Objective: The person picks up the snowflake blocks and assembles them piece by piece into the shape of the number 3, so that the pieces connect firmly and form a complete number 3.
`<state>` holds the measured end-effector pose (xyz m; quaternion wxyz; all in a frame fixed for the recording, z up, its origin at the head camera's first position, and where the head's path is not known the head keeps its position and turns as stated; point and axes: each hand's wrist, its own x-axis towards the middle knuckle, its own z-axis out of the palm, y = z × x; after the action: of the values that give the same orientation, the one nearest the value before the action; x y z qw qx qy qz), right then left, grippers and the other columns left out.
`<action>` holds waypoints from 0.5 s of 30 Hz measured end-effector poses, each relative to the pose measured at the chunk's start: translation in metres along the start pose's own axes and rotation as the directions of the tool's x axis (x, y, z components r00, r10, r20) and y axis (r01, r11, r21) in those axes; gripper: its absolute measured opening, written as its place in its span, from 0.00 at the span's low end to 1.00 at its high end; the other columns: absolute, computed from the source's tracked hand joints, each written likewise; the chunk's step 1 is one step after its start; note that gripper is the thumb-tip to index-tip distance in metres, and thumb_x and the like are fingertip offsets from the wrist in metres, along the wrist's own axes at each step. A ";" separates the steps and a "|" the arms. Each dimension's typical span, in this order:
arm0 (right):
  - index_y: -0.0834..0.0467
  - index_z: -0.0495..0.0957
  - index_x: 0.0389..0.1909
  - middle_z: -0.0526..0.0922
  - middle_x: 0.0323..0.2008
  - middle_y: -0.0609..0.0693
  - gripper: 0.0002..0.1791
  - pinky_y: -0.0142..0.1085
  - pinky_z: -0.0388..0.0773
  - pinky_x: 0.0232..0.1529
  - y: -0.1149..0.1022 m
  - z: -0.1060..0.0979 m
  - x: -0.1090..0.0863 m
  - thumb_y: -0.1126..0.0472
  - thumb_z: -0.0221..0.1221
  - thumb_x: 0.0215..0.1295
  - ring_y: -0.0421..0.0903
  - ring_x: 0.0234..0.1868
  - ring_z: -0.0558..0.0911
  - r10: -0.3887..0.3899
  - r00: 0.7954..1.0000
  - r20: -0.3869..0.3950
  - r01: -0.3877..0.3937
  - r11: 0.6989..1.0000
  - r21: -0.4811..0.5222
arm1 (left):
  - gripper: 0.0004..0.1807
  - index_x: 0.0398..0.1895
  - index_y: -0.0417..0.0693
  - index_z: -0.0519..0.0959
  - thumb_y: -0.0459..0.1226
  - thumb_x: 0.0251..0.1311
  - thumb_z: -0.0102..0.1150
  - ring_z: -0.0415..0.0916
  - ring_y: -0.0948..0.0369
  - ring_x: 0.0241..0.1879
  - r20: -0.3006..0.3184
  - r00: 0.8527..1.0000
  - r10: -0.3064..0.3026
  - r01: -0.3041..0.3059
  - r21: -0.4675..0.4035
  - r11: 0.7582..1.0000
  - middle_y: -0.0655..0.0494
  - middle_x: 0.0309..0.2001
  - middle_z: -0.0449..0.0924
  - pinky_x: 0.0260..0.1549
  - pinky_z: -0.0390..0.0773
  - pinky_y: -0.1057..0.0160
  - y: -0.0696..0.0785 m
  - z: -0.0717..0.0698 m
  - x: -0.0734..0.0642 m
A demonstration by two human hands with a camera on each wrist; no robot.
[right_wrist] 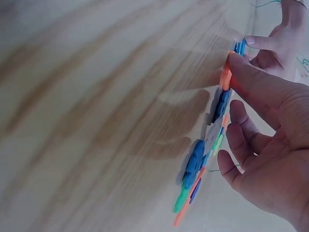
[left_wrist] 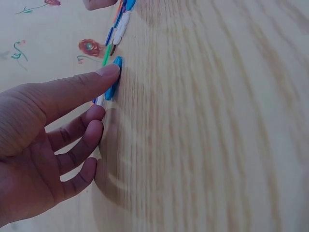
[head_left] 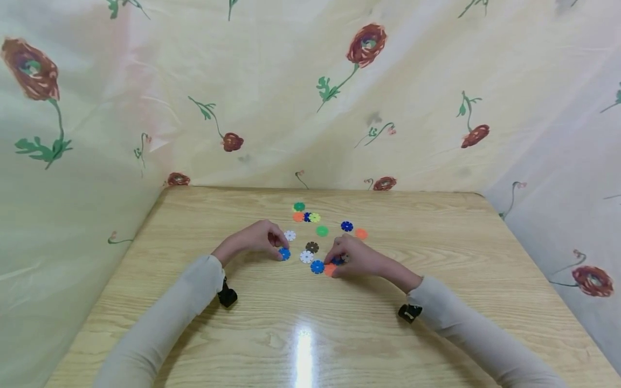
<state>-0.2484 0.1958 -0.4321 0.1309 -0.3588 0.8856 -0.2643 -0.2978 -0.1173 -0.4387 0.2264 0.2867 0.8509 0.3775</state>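
My left hand (head_left: 257,238) pinches the edge of a blue notched plastic disc (head_left: 284,254) between thumb and index finger, low over the table. In the left wrist view the thumb lies along that blue disc (left_wrist: 114,82), with the other fingers loosely bent. Thumb and fingers of my right hand (head_left: 358,255) grip an orange notched disc (head_left: 330,270), partly hidden in the head view. Beside the orange disc lies another blue disc (head_left: 317,267). A white disc (head_left: 306,256) and a brown disc (head_left: 312,247) lie between the hands.
Farther back on the wooden table (head_left: 233,345) are a green disc (head_left: 299,206), a yellow disc (head_left: 315,217), a light green disc (head_left: 322,231), a dark blue disc (head_left: 346,226) and another orange disc (head_left: 361,234). A flowered cloth (head_left: 281,97) hangs around the table's back and sides.
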 end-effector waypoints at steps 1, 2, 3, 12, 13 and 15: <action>0.52 0.89 0.43 0.82 0.38 0.46 0.13 0.33 0.66 0.44 0.000 0.000 0.001 0.60 0.75 0.56 0.43 0.42 0.71 0.006 1.000 0.002 -0.006 1.000 0.001 | 0.11 0.40 0.46 0.88 0.31 0.53 0.77 0.73 0.60 0.37 0.000 1.000 0.003 -0.003 -0.003 1.000 0.53 0.39 0.83 0.39 0.77 0.65 0.000 0.000 0.000; 0.52 0.89 0.43 0.81 0.38 0.46 0.13 0.34 0.67 0.44 -0.001 0.000 0.001 0.60 0.75 0.56 0.43 0.43 0.71 0.014 1.000 0.003 -0.014 1.000 0.006 | 0.11 0.40 0.46 0.88 0.31 0.52 0.77 0.73 0.60 0.36 0.000 1.000 0.001 -0.001 -0.007 1.000 0.52 0.39 0.83 0.39 0.77 0.65 0.001 0.000 0.000; 0.51 0.89 0.42 0.81 0.38 0.45 0.13 0.34 0.67 0.45 -0.001 0.000 0.002 0.60 0.75 0.55 0.43 0.43 0.71 0.020 1.000 0.003 -0.020 1.000 0.010 | 0.11 0.39 0.45 0.88 0.31 0.52 0.77 0.73 0.60 0.36 0.000 1.000 -0.002 0.002 -0.011 1.000 0.52 0.38 0.83 0.39 0.77 0.65 0.001 0.000 0.000; 0.54 0.85 0.34 0.82 0.31 0.45 0.07 0.31 0.75 0.36 -0.006 -0.002 0.006 0.68 0.70 0.59 0.42 0.34 0.76 0.077 0.996 -0.033 -0.071 0.985 0.155 | 0.07 0.34 0.44 0.84 0.30 0.55 0.74 0.78 0.61 0.35 -0.040 0.999 -0.017 0.015 -0.051 0.999 0.54 0.34 0.84 0.38 0.80 0.66 0.001 0.000 -0.002; 0.54 0.84 0.34 0.83 0.31 0.45 0.06 0.31 0.75 0.35 -0.005 -0.003 0.007 0.68 0.70 0.60 0.42 0.34 0.77 0.090 0.995 -0.039 -0.082 0.983 0.164 | 0.07 0.34 0.44 0.84 0.30 0.56 0.74 0.78 0.61 0.34 -0.049 0.999 -0.023 0.020 -0.057 0.998 0.54 0.33 0.84 0.37 0.80 0.66 0.002 0.000 -0.002; 0.54 0.84 0.34 0.83 0.31 0.45 0.06 0.30 0.76 0.34 -0.005 -0.005 0.007 0.67 0.70 0.61 0.40 0.34 0.77 0.108 0.992 -0.065 -0.096 0.981 0.168 | 0.06 0.36 0.44 0.85 0.29 0.58 0.72 0.78 0.60 0.34 -0.068 0.997 -0.031 0.027 -0.068 0.997 0.53 0.34 0.84 0.37 0.80 0.65 0.002 0.000 -0.003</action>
<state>-0.2528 0.1898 -0.4256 0.1405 -0.2909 0.8821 -0.3427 -0.2947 -0.1179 -0.4366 0.2117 0.2534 0.8492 0.4121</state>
